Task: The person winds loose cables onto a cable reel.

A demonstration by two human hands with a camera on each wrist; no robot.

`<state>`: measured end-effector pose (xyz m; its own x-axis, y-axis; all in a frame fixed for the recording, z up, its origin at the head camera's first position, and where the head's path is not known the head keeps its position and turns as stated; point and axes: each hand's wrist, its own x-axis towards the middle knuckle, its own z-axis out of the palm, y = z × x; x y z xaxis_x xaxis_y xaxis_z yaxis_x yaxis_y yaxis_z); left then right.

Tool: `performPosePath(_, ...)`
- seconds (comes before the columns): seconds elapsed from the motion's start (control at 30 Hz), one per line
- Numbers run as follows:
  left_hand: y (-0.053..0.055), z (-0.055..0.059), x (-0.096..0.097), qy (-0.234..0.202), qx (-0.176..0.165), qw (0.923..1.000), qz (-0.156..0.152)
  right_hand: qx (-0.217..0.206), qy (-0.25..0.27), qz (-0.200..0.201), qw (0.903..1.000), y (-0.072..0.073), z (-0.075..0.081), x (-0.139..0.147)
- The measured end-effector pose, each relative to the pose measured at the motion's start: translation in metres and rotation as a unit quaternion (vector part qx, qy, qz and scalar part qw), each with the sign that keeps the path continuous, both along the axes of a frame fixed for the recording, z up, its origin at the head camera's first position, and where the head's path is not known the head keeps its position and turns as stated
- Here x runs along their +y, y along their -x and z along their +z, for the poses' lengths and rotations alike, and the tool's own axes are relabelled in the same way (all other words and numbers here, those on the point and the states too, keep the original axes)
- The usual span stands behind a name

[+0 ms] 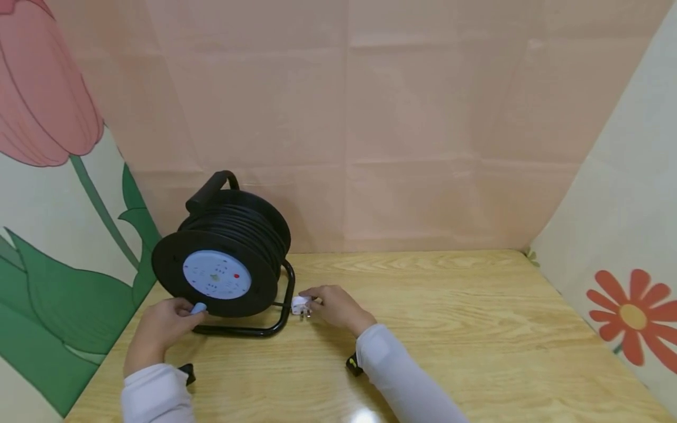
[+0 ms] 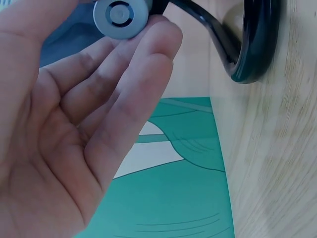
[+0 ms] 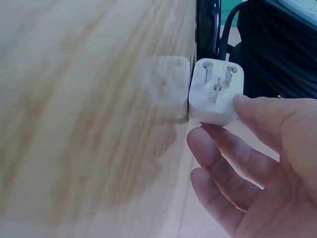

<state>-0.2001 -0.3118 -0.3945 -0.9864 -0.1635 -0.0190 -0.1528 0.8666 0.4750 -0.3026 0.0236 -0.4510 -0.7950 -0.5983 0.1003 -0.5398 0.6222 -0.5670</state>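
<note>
A black cable reel (image 1: pixel 171 258) wound with black cable (image 1: pixel 238 226) stands at the left of the table, its light blue socket face (image 1: pixel 211 283) turned toward me. At its lower front edge, my left hand (image 1: pixel 156 332) pinches the small pale blue-grey winding knob (image 2: pixel 121 22). Right of the reel's tubular black stand (image 1: pixel 238 332), my right hand (image 1: pixel 338 308) holds a white three-pin plug (image 3: pixel 214 111) between thumb and fingers. Metal pins face out from the plug, which is close to the tabletop. A black cord (image 3: pixel 225 37) runs from its far side toward the reel.
The wood-grain table (image 1: pixel 449 329) stretches to the right of the reel. A pinkish sheet (image 1: pixel 396 129) covers the back. Walls with flower prints stand at left and right. A black strap piece (image 1: pixel 354 364) shows by the right wrist. The reel's carrying handle (image 1: pixel 208 191) tops it.
</note>
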Motion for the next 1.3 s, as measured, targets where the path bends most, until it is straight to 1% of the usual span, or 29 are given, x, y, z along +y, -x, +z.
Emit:
performPosePath(0.1, -0.002, 0.0, -0.002, 0.004, 0.018, 0.9998, 0.002, -0.001, 0.005, 0.006, 1.0, 0.0, 0.0, -0.001)
performPosePath(0.2, -0.003, -0.001, -0.003, 0.002, 0.032, 0.9995, 0.001, -0.011, 0.006, 0.009, 0.9999, -0.003, 0.0, 0.0)
performPosePath(0.33, -0.005, -0.003, -0.005, -0.008, 0.032, 0.9995, 0.003, -0.038, 0.012, 0.001, 0.9992, -0.007, -0.001, 0.01)
performPosePath(0.43, -0.005, -0.002, -0.006, -0.007, 0.031, 0.9995, 0.01, -0.04, 0.024, -0.014, 0.9988, -0.007, -0.001, 0.025)
performPosePath(0.57, -0.006, -0.001, -0.008, 0.0, 0.039, 0.999, 0.024, -0.023, 0.038, -0.03, 0.9985, -0.007, 0.001, 0.051)
performPosePath(0.63, -0.007, -0.001, -0.009, -0.001, 0.041, 0.9986, 0.032, -0.024, 0.04, -0.039, 0.9982, -0.009, 0.003, 0.065)
performPosePath(0.73, -0.009, -0.001, -0.011, -0.013, 0.044, 0.998, 0.043, -0.024, 0.039, -0.054, 0.9975, -0.014, 0.007, 0.083)
performPosePath(0.8, -0.011, 0.0, -0.012, -0.019, 0.051, 0.9975, 0.046, -0.016, 0.032, -0.067, 0.9971, -0.016, 0.01, 0.093)
performPosePath(0.93, -0.012, 0.0, -0.014, -0.024, 0.063, 0.9962, 0.055, 0.012, 0.025, -0.083, 0.9962, -0.019, 0.013, 0.11)
performPosePath(1.17, -0.014, 0.001, -0.015, -0.036, 0.058, 0.9949, 0.074, 0.04, 0.018, -0.113, 0.9926, -0.023, 0.015, 0.13)
performPosePath(1.23, -0.014, 0.001, -0.015, -0.042, 0.065, 0.9937, 0.081, 0.048, 0.013, -0.117, 0.9919, -0.024, 0.016, 0.137)
performPosePath(1.3, -0.014, 0.001, -0.015, -0.046, 0.078, 0.9918, 0.09, 0.058, 0.006, -0.122, 0.9909, -0.026, 0.017, 0.145)
